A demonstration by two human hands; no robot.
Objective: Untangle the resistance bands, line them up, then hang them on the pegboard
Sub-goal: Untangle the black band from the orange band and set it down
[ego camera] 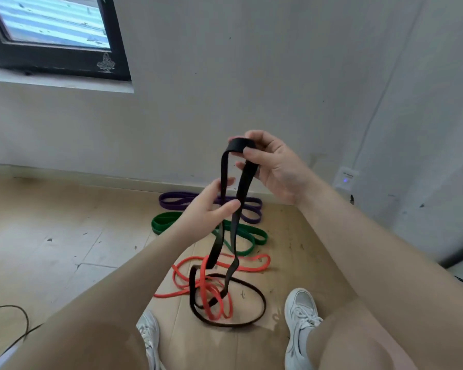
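Both forearms reach over the floor (pixel 64 236). Beyond the black band (pixel 235 231), purple band (pixel 177 201) and green band (pixel 166 220) lie flat. Right hand (pixel 273 161) fingers pinch the black band's top; left hand (pixel 209 209) fingers curl around one strand, its tail tangled with the red band (pixel 211 287).

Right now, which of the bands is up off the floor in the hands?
The black band: the right hand pinches its top loop and the left hand holds a strand. Its lower end lies tangled with the red band; purple and green lie flat.

Head cam, fwd-down, close.
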